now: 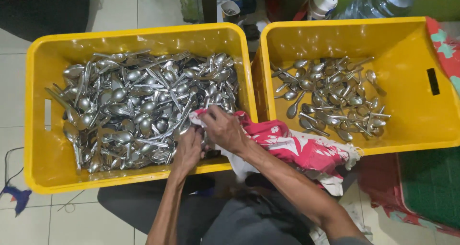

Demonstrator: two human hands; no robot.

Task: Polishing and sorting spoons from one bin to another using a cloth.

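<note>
Two yellow plastic crates stand side by side on the floor. The left crate [48, 149] is heaped with several metal spoons [139, 106]. The right crate [412, 48] holds a smaller pile of spoons [330, 99]. A red and white cloth [297, 149] drapes over the rims between the crates. My right hand [225, 130] grips the cloth's end over the left crate. My left hand [188, 151] is closed beside it at the crate's near rim, pressed against the cloth and spoons; what it holds is hidden.
A clear plastic bottle [378, 3] and a white container [322, 3] stand behind the right crate. A small cup [230, 10] sits behind the left one. White floor tiles lie to the left, with a blue object [18, 197]. A green mat [431, 182] lies at the lower right.
</note>
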